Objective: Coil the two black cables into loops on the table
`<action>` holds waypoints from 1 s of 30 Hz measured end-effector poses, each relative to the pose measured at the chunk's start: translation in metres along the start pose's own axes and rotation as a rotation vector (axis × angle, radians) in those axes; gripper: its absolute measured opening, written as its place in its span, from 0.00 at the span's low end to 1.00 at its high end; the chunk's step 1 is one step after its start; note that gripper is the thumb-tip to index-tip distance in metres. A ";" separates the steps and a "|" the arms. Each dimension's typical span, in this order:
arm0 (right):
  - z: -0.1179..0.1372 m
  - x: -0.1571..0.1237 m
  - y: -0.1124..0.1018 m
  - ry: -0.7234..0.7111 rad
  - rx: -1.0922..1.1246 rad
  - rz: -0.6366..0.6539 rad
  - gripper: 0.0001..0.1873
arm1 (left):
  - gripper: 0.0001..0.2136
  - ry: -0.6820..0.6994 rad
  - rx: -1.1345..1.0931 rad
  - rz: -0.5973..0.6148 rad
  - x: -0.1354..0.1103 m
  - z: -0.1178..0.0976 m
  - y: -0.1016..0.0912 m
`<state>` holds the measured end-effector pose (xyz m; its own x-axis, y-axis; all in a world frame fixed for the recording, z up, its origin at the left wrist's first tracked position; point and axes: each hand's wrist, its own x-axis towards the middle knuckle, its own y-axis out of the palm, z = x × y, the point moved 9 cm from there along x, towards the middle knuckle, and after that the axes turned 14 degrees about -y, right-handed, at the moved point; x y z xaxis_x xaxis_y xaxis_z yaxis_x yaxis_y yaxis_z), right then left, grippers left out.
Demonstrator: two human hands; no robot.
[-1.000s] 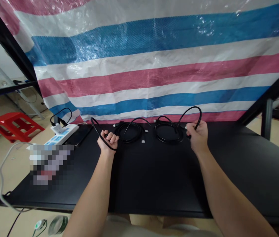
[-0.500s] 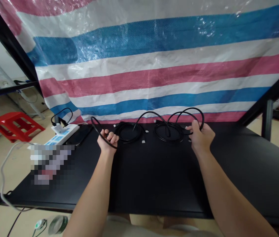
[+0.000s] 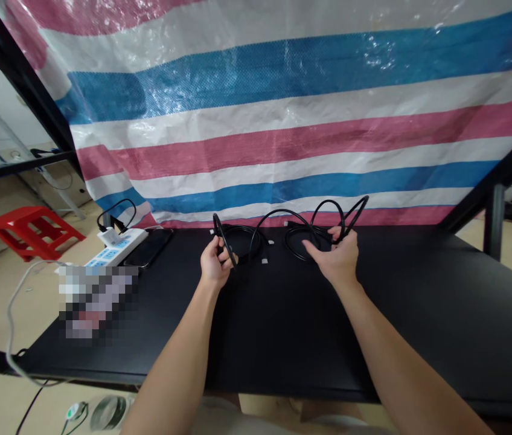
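Note:
A long black cable arches through the air between my two hands. My left hand is closed on one part of it, and a narrow loop stands up past the fingers. My right hand has its fingers curled around gathered loops of the same cable, with the thumb stretched out to the left. Behind my left hand lies a coiled black cable with pale-tipped plugs, partly hidden. A second coiled black cable lies just left of my right hand, its far side covered by the hand and loops.
On the left of the black table are a white power strip with a plugged-in charger and a dark phone. A striped plastic sheet hangs at the back. A red stool stands on the floor.
My hands have come closer together, the left moving right and the right moving left. My right thumb has spread away from the cable, and the loops have shifted.

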<state>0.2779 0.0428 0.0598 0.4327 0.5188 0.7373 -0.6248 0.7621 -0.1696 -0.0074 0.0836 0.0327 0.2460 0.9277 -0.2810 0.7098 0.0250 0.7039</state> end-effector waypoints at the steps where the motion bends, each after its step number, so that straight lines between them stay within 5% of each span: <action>1: -0.002 0.000 -0.002 0.042 0.009 -0.029 0.26 | 0.16 0.015 0.007 -0.006 0.000 -0.001 -0.001; 7: -0.013 -0.005 0.014 0.430 0.539 -0.047 0.29 | 0.21 0.117 0.056 -0.094 0.002 -0.004 -0.003; 14: 0.016 -0.033 0.060 0.705 1.021 0.218 0.37 | 0.21 -0.102 0.056 -0.169 0.004 0.042 0.009; 19: 0.031 -0.046 0.077 0.563 0.964 0.326 0.37 | 0.21 -0.232 0.017 -0.207 0.001 0.064 0.013; 25: 0.058 -0.052 0.081 0.271 0.874 0.425 0.39 | 0.13 -0.113 -0.075 -0.430 -0.003 0.064 -0.004; 30: 0.072 -0.056 0.078 0.198 0.825 0.462 0.24 | 0.11 -0.054 -0.124 -0.429 -0.002 0.067 -0.004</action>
<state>0.1586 0.0454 0.0524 0.0839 0.8124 0.5770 -0.9882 -0.0068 0.1533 0.0336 0.0561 -0.0135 -0.0171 0.8028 -0.5960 0.6715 0.4509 0.5880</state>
